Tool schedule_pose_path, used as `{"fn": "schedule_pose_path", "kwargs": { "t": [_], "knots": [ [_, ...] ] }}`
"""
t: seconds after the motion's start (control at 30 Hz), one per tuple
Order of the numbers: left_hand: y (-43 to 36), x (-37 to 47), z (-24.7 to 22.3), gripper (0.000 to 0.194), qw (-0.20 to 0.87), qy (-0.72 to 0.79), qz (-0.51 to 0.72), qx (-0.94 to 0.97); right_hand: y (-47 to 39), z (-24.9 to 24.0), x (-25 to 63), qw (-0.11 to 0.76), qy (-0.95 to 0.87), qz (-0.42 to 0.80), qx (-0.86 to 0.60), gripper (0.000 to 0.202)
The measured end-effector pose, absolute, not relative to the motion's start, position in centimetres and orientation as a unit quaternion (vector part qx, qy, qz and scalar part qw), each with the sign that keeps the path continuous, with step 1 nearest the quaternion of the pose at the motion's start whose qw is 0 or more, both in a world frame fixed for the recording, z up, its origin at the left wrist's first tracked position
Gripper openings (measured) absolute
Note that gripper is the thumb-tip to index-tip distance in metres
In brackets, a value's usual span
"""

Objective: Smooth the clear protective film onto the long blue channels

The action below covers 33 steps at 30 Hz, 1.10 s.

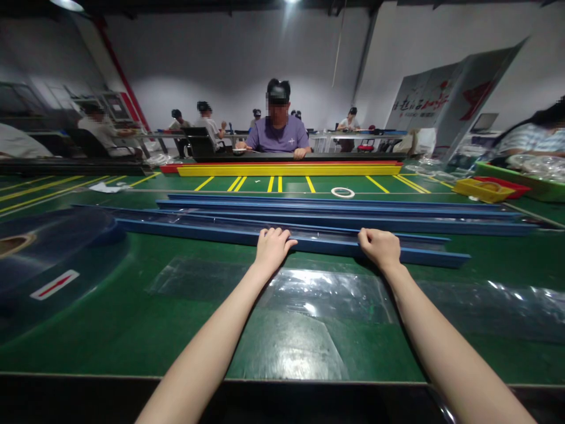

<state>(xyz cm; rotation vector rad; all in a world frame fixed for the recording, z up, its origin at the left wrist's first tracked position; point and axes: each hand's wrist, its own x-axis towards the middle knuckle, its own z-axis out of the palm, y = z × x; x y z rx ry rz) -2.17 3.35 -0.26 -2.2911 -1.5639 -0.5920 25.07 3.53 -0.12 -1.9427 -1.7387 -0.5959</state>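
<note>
At twelve o'clock the left hand (274, 247) and at one the right hand (381, 247) grip the nearest blue U-channel's (326, 245) rim; a clear film roll (79, 250) lies at ten.

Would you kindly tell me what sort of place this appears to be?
It looks like a workshop or light assembly floor: long blue channels and strips of clear plastic lie on a large green work table, and several other people are at tables beyond.
</note>
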Motion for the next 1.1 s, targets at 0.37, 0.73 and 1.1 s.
{"fn": "schedule_pose_path", "kwargs": {
  "t": [0.37, 0.73, 1.1],
  "knots": [
    [3.2, -2.1, -0.4, 0.03, 0.171, -0.548, -0.19, -0.796, 3.5, 0.0, 25.1, 0.221, -0.634, -0.202, -0.713, 0.041],
    [3.3, -2.1, -0.8, 0.03, 0.182, -0.538, -0.211, -0.796, 3.1, 0.6, 24.9, 0.204, -0.654, -0.179, -0.706, 0.04],
    [3.3, -2.0, -1.0, 0.03, 0.187, -0.536, -0.22, -0.793, 2.7, 1.7, 19.9, 0.25, -0.709, -0.221, -0.622, 0.037]
  ]
}}
